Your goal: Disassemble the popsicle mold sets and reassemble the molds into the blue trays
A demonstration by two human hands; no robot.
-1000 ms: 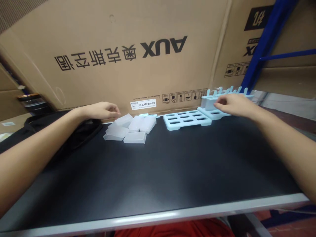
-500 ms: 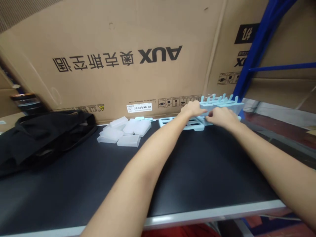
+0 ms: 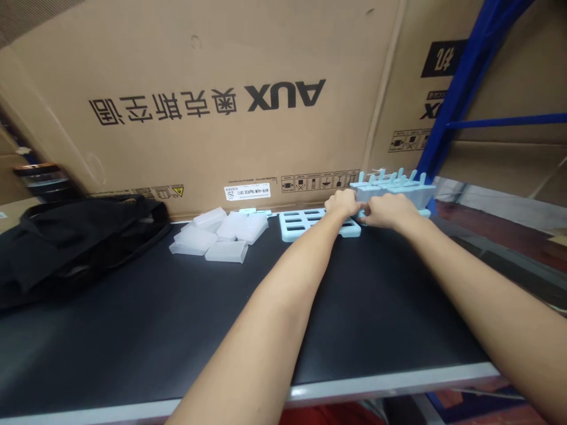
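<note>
Your left hand and right hand meet at the filled popsicle mould, just right of the empty blue tray. Fingers hide the contact, so neither grip can be judged.

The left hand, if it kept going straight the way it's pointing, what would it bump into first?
Probably the filled blue mold tray. The left hand points right and away, its fingertips at or near that tray's end, beside the right hand. Depth is hard to judge.
</note>
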